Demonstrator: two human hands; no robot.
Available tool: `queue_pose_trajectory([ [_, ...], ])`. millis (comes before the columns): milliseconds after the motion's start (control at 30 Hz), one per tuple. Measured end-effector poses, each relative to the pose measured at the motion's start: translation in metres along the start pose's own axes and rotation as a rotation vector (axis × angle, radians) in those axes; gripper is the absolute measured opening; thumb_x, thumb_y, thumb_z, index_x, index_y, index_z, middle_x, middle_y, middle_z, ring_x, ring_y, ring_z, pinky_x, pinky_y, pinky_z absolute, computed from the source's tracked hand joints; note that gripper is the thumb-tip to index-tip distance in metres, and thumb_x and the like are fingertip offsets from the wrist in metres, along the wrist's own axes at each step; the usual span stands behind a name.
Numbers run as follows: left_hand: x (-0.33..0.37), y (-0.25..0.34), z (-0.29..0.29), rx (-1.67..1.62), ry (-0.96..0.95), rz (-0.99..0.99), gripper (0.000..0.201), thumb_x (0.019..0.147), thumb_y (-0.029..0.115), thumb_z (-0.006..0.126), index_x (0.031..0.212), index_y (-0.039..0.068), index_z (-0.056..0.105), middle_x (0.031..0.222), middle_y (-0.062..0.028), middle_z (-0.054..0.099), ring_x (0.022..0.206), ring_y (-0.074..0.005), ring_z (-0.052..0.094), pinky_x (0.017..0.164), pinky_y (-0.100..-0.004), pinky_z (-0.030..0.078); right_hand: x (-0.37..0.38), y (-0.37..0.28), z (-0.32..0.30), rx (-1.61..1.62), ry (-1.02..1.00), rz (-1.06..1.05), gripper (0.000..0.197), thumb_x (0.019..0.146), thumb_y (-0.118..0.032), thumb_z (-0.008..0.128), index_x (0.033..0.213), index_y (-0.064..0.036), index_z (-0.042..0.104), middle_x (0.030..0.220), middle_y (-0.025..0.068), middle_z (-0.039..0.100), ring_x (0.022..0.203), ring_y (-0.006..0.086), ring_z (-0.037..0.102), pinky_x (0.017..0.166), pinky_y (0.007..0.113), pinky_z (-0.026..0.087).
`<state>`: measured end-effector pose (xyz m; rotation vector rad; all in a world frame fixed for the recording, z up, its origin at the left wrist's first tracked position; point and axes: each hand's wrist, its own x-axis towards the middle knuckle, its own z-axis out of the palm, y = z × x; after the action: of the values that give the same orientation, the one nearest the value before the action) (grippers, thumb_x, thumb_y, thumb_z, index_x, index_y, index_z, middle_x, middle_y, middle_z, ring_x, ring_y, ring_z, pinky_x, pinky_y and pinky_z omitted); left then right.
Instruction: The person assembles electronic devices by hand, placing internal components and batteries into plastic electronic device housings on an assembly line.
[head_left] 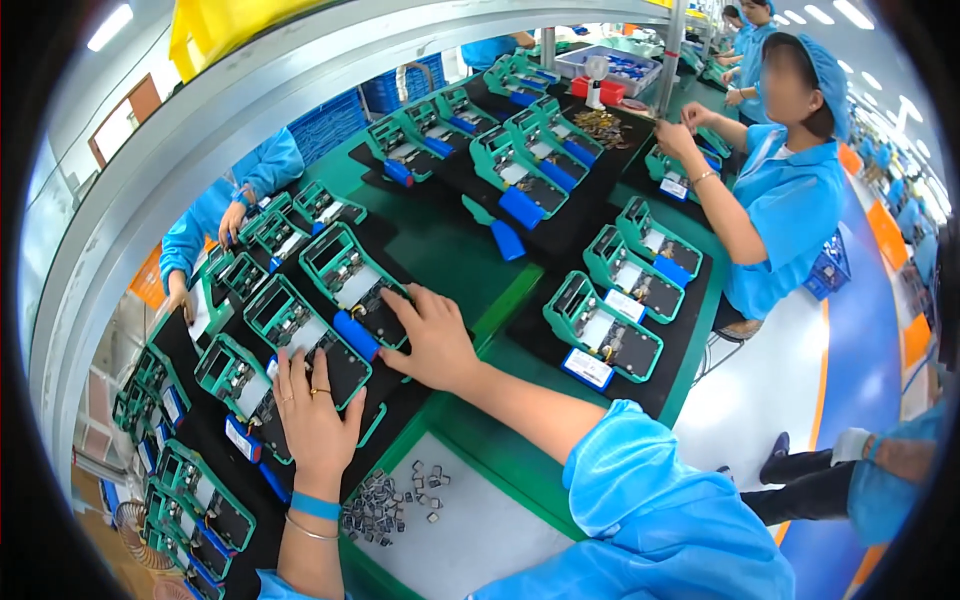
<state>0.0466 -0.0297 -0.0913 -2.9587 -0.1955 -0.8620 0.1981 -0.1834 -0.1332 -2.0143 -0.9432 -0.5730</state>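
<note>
My left hand (318, 415), fingers stretched and spread, lies over the lower part of a green-framed device housing (290, 318) with a black lower panel and exposed parts inside. My right hand (435, 340) is spread at the housing (345, 270) beside it, fingertips over its black panel. The right thumb is at the end of a blue battery pack (356, 335), which lies slantwise between the two housings. Neither hand visibly grips anything; what lies under the left palm is hidden. Another housing (230, 375) with its battery pack (242, 438) lies left of my left hand.
A white tray area (470, 530) with a green rim holds a pile of small metal parts (375, 505). More housings (605, 325) stand in rows on black mats. Co-workers (790, 190) sit at the right and far left. A metal beam (130, 150) arches overhead.
</note>
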Motion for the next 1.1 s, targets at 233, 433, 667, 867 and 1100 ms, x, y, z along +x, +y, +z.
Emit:
queue_pose_trajectory([
  [233,0.0,0.004,0.003,0.034,0.016,-0.002,0.064,0.087,0.035,0.07,0.137,-0.001,0.051,0.144,-0.0218,0.043,0.146,-0.04,0.028,0.117,-0.0553,0.026,-0.006,0.0,-0.002,-0.022,0.052,-0.013,0.07,0.079,-0.037,0.075,0.139,-0.0105,0.052,0.14,0.0221,0.048,0.125,0.0385,0.05,0.108,0.048,0.037],
  [433,-0.004,0.005,0.003,0.052,0.01,-0.028,0.063,0.088,0.035,0.068,0.137,0.0,0.05,0.146,-0.0206,0.042,0.146,-0.0386,0.028,0.117,-0.0546,0.026,-0.011,0.003,-0.001,0.003,0.041,-0.016,0.068,0.081,-0.038,0.074,0.139,-0.0104,0.052,0.141,0.0218,0.047,0.126,0.038,0.05,0.108,0.049,0.036],
  [667,-0.004,0.006,0.002,0.043,0.013,-0.023,0.064,0.088,0.036,0.067,0.138,0.001,0.049,0.146,-0.0204,0.042,0.146,-0.0386,0.028,0.117,-0.0548,0.026,-0.011,0.002,-0.002,-0.003,0.03,-0.017,0.068,0.082,-0.038,0.075,0.139,-0.0107,0.052,0.142,0.0221,0.047,0.127,0.0381,0.049,0.108,0.048,0.036],
  [867,-0.004,0.004,0.004,0.048,0.032,-0.011,0.064,0.088,0.036,0.068,0.138,0.001,0.048,0.147,-0.0211,0.042,0.146,-0.0386,0.028,0.117,-0.055,0.026,-0.011,0.003,-0.002,0.003,0.029,-0.023,0.067,0.082,-0.037,0.075,0.14,-0.0104,0.052,0.143,0.0221,0.046,0.127,0.0381,0.048,0.108,0.048,0.036],
  [1100,-0.004,0.005,0.003,0.047,0.024,-0.013,0.063,0.088,0.034,0.068,0.138,0.001,0.048,0.146,-0.0216,0.042,0.146,-0.039,0.028,0.117,-0.0549,0.026,-0.011,0.004,-0.002,0.006,0.036,-0.032,0.068,0.082,-0.037,0.075,0.14,-0.0102,0.051,0.143,0.0218,0.046,0.126,0.0382,0.049,0.108,0.048,0.036],
])
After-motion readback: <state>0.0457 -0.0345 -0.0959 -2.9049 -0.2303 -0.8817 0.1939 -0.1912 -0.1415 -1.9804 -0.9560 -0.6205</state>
